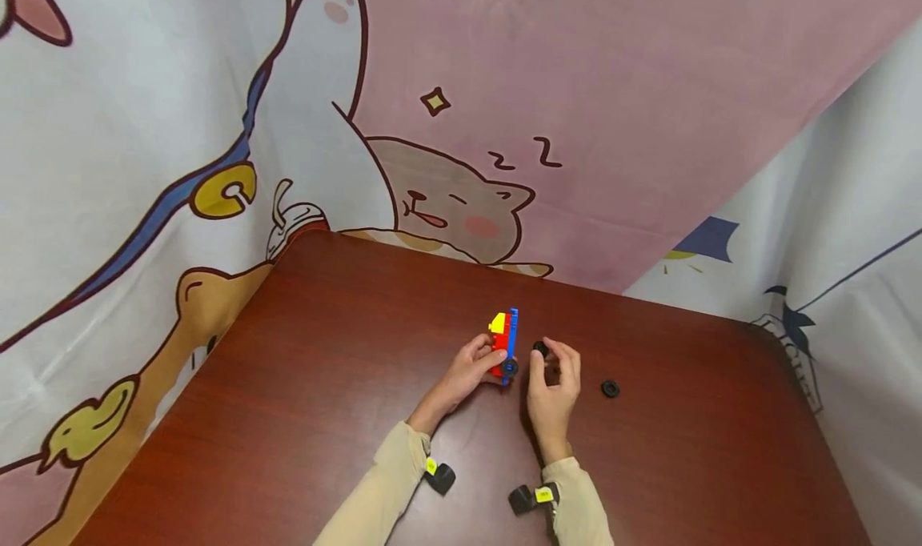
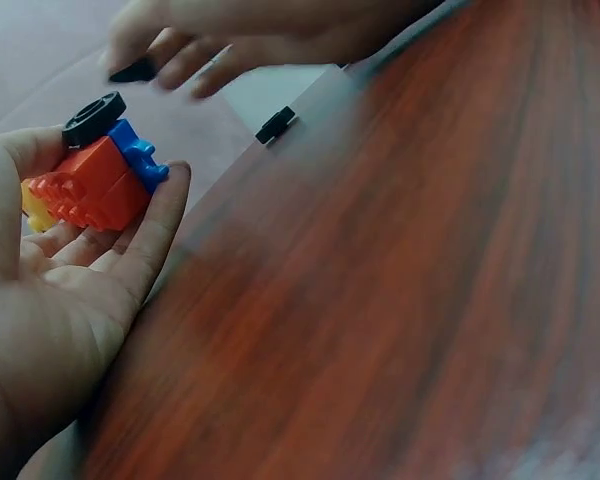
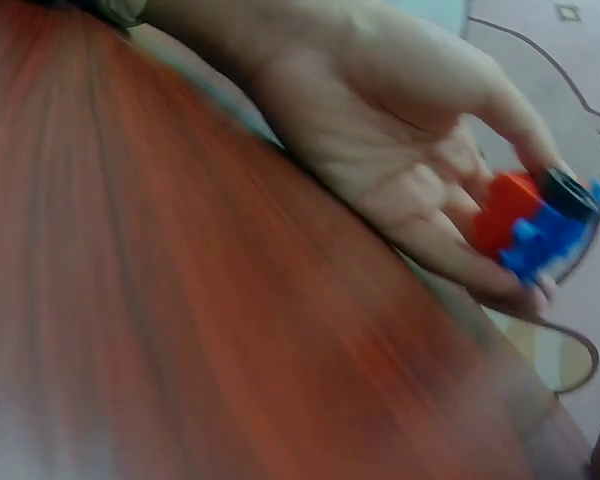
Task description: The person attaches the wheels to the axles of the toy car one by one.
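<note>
My left hand [image 1: 464,374] holds a toy car [image 1: 502,342] of red, blue and yellow building bricks, thumb on one side and fingers on the other. A black tyre [image 2: 94,119] sits on the car's side, near the thumb; the right wrist view shows it beside the blue bricks [image 3: 550,240]. To the right, my right hand [image 1: 555,390] pinches a second black tyre [image 1: 540,349] between thumb and fingers, a short gap away from the car. In the left wrist view that tyre [image 2: 132,70] hangs above the car, partly hidden by the fingers.
One more black tyre [image 1: 610,388] lies flat on the brown wooden table [image 1: 324,354], right of my right hand. Curtains [image 1: 612,130] with cartoon animals hang along the table's back and sides. Black wrist cameras [image 1: 441,478] are strapped at both sleeves.
</note>
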`<state>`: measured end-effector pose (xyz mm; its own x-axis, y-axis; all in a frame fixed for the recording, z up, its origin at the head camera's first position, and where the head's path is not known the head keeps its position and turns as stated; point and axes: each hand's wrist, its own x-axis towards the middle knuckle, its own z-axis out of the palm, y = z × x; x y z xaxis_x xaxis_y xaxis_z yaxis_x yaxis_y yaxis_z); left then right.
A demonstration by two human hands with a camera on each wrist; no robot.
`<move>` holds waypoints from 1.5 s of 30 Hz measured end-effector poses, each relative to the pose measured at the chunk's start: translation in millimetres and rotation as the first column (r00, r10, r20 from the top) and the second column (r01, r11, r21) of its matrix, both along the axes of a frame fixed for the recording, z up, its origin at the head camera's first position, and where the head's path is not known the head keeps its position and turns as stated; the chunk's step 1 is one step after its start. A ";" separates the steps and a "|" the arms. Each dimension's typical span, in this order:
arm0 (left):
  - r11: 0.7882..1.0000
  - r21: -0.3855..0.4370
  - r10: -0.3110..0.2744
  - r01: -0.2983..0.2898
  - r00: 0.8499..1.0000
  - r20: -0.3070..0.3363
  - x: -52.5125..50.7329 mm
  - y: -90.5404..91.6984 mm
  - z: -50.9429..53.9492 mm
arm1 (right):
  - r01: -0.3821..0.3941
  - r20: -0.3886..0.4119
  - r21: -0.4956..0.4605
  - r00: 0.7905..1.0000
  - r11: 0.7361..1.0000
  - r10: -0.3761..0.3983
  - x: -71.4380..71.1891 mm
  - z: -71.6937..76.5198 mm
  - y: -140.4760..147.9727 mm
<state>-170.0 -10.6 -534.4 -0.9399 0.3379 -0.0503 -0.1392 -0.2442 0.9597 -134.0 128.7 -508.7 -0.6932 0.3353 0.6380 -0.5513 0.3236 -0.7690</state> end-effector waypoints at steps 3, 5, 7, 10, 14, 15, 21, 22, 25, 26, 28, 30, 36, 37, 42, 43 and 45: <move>1.000 -0.007 0.003 -0.004 1.000 -0.017 0.2 1.1 -0.2 | -0.051 0.017 -0.055 0.999 0.997 0.052 -2.8 -1.3 -13.0; 1.000 -0.012 0.010 -0.011 0.999 -0.041 1.2 2.1 -0.5 | -0.062 0.002 -0.042 0.998 0.997 0.062 -2.9 -2.2 -18.0; 1.000 -0.024 0.012 -0.013 0.998 -0.068 1.1 3.1 -1.3 | -0.064 -0.031 -0.020 0.998 0.998 0.063 -3.0 -2.3 -20.7; 0.999 -0.051 0.010 -0.015 0.996 -0.088 1.4 3.4 0.2 | -0.058 -0.077 0.001 0.995 0.998 0.057 -4.2 -1.7 -22.0; 0.996 -0.092 -0.016 0.006 0.994 -0.104 1.5 3.1 3.7 | -0.065 -0.084 -0.017 0.994 0.998 0.063 -7.3 -1.9 -22.9; 0.994 -0.108 -0.019 0.007 0.993 -0.114 1.5 2.9 3.9 | -0.065 -0.080 -0.019 0.995 0.998 0.064 -7.5 -2.0 -23.2; 0.989 -0.151 -0.006 -0.013 0.992 -0.129 4.0 3.0 6.1 | -0.057 -0.065 -0.003 0.996 0.998 0.057 -6.4 -1.1 -22.7; 0.989 -0.148 0.004 -0.022 0.993 -0.119 4.0 3.4 6.9 | -0.059 -0.062 -0.001 0.996 0.998 0.059 -6.4 -0.7 -22.6; 0.990 -0.128 0.057 -0.068 0.995 -0.084 3.6 4.5 10.7 | -0.083 -0.053 0.015 0.995 0.996 0.084 -6.7 0.2 -23.0; 0.990 -0.120 0.072 -0.080 0.995 -0.072 3.4 4.7 11.8 | -0.095 -0.047 0.021 0.994 0.995 0.096 -6.7 0.5 -23.3; 0.988 -0.112 0.100 -0.105 0.994 -0.048 3.2 4.8 13.4 | -0.121 -0.038 0.039 0.992 0.992 0.122 -6.7 0.5 -23.7; 0.987 -0.109 0.120 -0.122 0.992 -0.028 3.5 4.9 13.2 | -0.146 -0.026 0.046 0.989 0.988 0.148 -6.5 -0.2 -23.8; 0.977 -0.143 0.156 -0.157 0.988 -0.023 1.0 7.3 10.3 | -0.186 -0.015 0.023 0.982 0.982 0.186 -7.5 -1.5 -23.6; 0.973 -0.159 0.162 -0.165 0.986 -0.033 0.9 8.2 9.5 | -0.185 -0.014 0.019 0.983 0.983 0.185 -7.4 -1.6 -23.4; 0.945 -0.246 0.193 -0.215 0.975 -0.111 3.1 11.6 8.0 | -0.189 0.059 -0.043 0.980 0.981 0.191 -5.4 -0.4 -23.4; 0.946 -0.241 0.194 -0.217 0.974 -0.117 3.4 11.7 7.1 | -0.198 0.095 -0.069 0.974 0.978 0.204 -4.8 0.4 -23.4; 0.960 -0.198 0.181 -0.199 0.978 -0.106 3.7 11.1 6.3 | -0.229 0.188 -0.122 0.950 0.966 0.249 -3.9 2.3 -23.1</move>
